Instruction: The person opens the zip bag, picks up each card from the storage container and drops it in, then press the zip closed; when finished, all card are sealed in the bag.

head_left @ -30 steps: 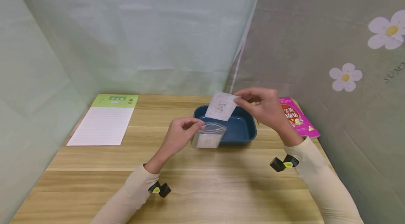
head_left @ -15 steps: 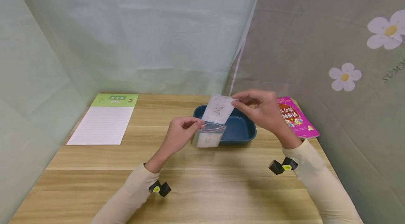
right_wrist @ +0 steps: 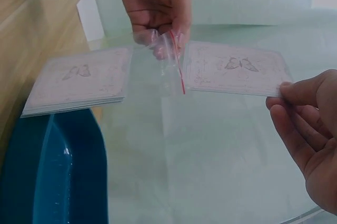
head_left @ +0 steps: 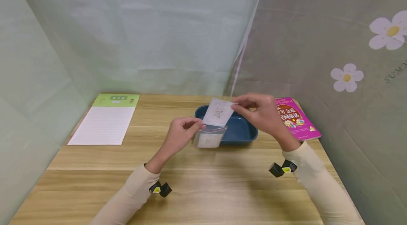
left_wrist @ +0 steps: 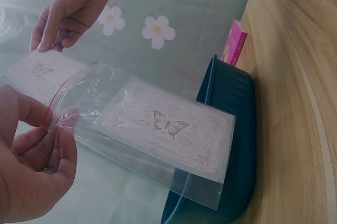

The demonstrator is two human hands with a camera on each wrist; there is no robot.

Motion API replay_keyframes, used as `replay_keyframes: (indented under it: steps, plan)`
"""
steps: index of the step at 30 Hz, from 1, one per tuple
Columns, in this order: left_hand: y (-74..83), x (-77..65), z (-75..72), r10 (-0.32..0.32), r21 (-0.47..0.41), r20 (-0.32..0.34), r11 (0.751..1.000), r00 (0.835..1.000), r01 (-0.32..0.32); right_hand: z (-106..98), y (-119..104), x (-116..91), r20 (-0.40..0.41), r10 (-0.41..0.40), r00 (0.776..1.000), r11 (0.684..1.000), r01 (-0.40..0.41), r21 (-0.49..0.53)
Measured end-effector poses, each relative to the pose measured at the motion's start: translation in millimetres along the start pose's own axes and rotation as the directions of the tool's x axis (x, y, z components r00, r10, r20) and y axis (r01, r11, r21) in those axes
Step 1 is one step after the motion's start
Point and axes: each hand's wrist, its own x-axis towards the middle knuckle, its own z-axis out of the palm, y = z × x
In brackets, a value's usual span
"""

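Note:
My left hand [head_left: 182,133] pinches a clear zip bag [left_wrist: 118,71] with a red seal line by one side of its mouth. Inside the bag lies a stack of pale cards [right_wrist: 79,79], the face one printed with a butterfly. Between thumb and fingers of my right hand [head_left: 259,113] a single matching butterfly card [head_left: 217,112] is held by its corner. The card's lower edge is right at the bag's mouth; whether it has passed inside I cannot tell. Both bag and card hang over the blue tub [head_left: 241,131].
On the wooden table [head_left: 203,186], a lined writing pad [head_left: 103,122] with a green header lies at the left. A magenta book [head_left: 302,124] lies right of the tub, partly behind my right hand. Fabric walls [head_left: 178,34] stand behind and beside the table.
My right hand has lowered the card and brought it slightly left, from above the bag down to its mouth. The left hand and bag have stayed nearly still.

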Motion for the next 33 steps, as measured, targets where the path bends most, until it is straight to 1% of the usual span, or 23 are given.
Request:
replay_keyframes:
  steps: [6, 10, 15, 18, 23, 28, 33]
  plan:
    - [-0.1, 0.5, -0.8, -0.004, 0.020, -0.015, 1.000, 1.000, 0.004, 4.1, 3.7, -2.6, 0.023, 0.001, 1.000, 1.000, -0.001, 0.002]
    - [-0.9, 0.5, -1.4, -0.004, 0.025, -0.022, 1.000, 1.000, 0.004, 5.4, 6.7, -3.7, 0.021, -0.001, 1.000, 1.000, 0.001, 0.009]
    - [-1.0, 1.1, -2.1, 0.010, 0.031, -0.026, 0.999, 1.000, -0.009, 8.7, 9.3, -4.9, 0.034, 0.000, 0.999, 1.000, 0.000, 0.011]
    - [-0.5, 1.8, -2.5, 0.014, 0.039, -0.030, 0.999, 0.999, -0.013, 12.2, 10.4, -5.9, 0.051, 0.013, 0.999, 1.000, -0.013, 0.002]
    - [1.4, 2.0, -2.4, 0.005, 0.070, -0.045, 0.998, 0.999, -0.001, 16.6, 11.1, -8.1, 0.075, 0.049, 0.996, 0.999, -0.048, -0.015]
    - [3.5, 2.9, -1.8, 0.002, 0.104, -0.060, 0.995, 0.998, 0.004, 19.2, 12.9, -10.1, 0.100, 0.054, 0.994, 0.998, -0.055, 0.004]
    - [4.6, 4.0, -1.8, 0.002, 0.118, -0.061, 0.993, 0.998, 0.005, 23.8, 15.9, -11.4, 0.105, 0.032, 0.994, 0.999, -0.036, 0.038]
